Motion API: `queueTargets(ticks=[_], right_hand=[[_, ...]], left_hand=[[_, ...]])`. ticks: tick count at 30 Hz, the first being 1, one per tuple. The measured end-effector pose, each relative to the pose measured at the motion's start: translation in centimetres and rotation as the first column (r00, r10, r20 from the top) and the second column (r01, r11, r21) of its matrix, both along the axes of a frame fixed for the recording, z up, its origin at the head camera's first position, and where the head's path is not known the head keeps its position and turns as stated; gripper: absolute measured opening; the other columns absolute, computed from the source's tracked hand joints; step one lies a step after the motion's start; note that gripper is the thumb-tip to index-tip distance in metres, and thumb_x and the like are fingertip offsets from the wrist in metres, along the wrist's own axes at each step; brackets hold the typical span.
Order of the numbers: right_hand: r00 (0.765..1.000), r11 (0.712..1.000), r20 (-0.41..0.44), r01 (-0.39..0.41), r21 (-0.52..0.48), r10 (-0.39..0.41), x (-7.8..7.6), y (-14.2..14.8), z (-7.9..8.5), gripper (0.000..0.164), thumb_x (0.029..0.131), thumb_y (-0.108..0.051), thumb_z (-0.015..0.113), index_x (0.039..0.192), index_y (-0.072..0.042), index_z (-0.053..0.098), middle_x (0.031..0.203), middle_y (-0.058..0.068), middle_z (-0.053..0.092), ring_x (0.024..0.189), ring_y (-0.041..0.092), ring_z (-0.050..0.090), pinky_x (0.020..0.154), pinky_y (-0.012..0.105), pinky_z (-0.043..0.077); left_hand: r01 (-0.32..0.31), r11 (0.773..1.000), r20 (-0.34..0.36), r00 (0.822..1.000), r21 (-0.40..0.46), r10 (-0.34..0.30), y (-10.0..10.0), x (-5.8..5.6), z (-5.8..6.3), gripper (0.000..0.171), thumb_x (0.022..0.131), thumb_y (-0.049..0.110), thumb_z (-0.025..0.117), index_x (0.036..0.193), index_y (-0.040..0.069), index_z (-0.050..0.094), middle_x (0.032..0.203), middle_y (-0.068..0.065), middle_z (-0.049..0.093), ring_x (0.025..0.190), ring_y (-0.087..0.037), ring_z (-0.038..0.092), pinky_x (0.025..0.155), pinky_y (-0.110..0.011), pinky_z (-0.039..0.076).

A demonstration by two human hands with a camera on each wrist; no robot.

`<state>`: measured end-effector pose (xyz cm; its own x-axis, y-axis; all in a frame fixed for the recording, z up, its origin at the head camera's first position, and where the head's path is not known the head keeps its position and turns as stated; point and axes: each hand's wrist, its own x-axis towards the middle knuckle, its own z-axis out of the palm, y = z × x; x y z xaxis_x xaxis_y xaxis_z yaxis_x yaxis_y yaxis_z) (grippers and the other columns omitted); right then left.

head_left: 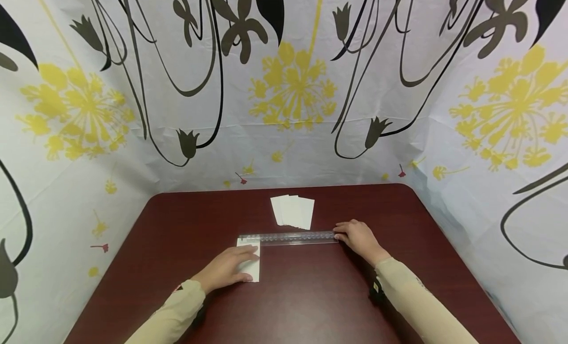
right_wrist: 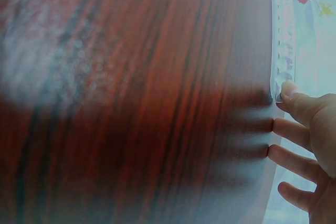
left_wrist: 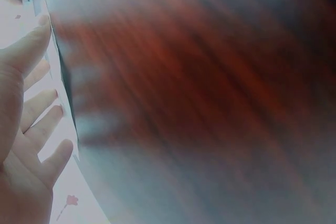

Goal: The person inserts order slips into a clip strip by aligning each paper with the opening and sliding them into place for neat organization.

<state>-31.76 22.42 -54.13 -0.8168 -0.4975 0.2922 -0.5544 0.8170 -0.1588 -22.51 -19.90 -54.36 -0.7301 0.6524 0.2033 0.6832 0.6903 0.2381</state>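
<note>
The clear ruler runs crosswise, its right end pinched by the right hand, its left end meeting the card under the left hand's straight fingers.

A dark red-brown table with rounded far corners is surrounded at the back and both sides by creased white cloth, printed with yellow flower heads, grey tulip-like buds and black curling stems. Soft light is reflected in the table's surface.
</note>
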Motion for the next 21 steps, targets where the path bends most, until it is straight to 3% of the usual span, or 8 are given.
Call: queueTargets(ticks=[21], right_hand=[[1.000,1.000,-0.016,-0.009,-0.014,0.008,0.09,0.03,0.06,0.025,0.089,-0.021,0.072,0.110,-0.009,0.077,0.118,0.013,0.073,0.100,0.031,0.068,0.088,0.048,0.056]], left_hand=[[-0.003,1.000,-0.012,1.000,0.001,0.003,0.16,-0.04,-0.05,0.052,0.083,0.041,0.076,0.128,0.017,0.066,0.143,-0.008,0.059,0.133,-0.025,0.055,0.106,-0.048,0.047]])
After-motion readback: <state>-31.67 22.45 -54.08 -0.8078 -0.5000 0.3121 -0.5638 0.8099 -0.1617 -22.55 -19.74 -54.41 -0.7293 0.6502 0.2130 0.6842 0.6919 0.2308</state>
